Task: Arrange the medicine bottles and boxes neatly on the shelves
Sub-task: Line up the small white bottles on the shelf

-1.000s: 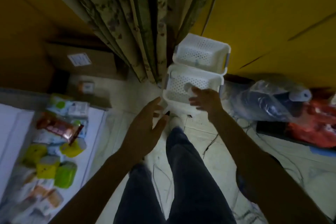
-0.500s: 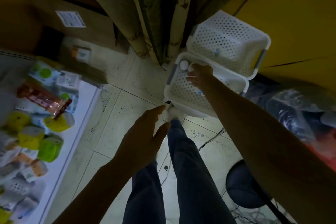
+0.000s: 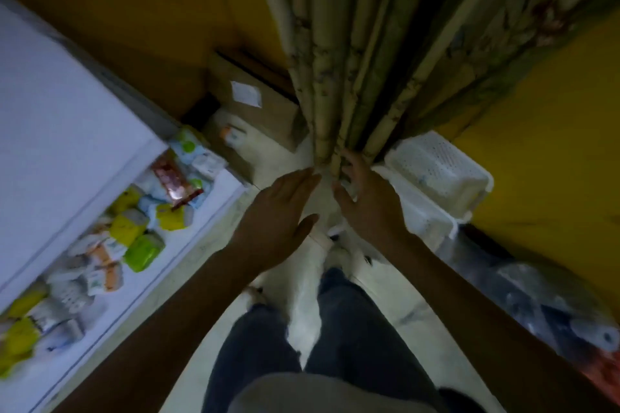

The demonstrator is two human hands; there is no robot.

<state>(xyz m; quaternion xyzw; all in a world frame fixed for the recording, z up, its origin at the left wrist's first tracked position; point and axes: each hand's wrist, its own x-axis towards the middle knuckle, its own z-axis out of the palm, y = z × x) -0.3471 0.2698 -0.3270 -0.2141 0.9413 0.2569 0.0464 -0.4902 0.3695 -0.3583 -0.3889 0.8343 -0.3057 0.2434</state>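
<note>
A white shelf unit (image 3: 67, 104) stands on the left. Its lower shelf (image 3: 188, 245) holds a jumble of medicine boxes and bottles, among them a green pack (image 3: 144, 251) and a yellow one (image 3: 129, 228). My left hand (image 3: 278, 211) hovers flat and open above the floor. Just right of it, my right hand (image 3: 365, 201) has its fingers curled around a small white bottle (image 3: 349, 185), mostly hidden and blurred. It is just left of two stacked white perforated baskets (image 3: 436, 174).
A patterned curtain (image 3: 352, 60) hangs straight ahead, touching my right fingers. A cardboard box (image 3: 258, 104) sits on the floor behind the shelf. A plastic-wrapped bundle (image 3: 536, 298) lies on the right. My legs in dark jeans (image 3: 352, 329) stand on pale tiles.
My right hand has pulled back out of the lower basket towards the left. The view has swung left, bringing more of the shelf in. My left hand stays open.
</note>
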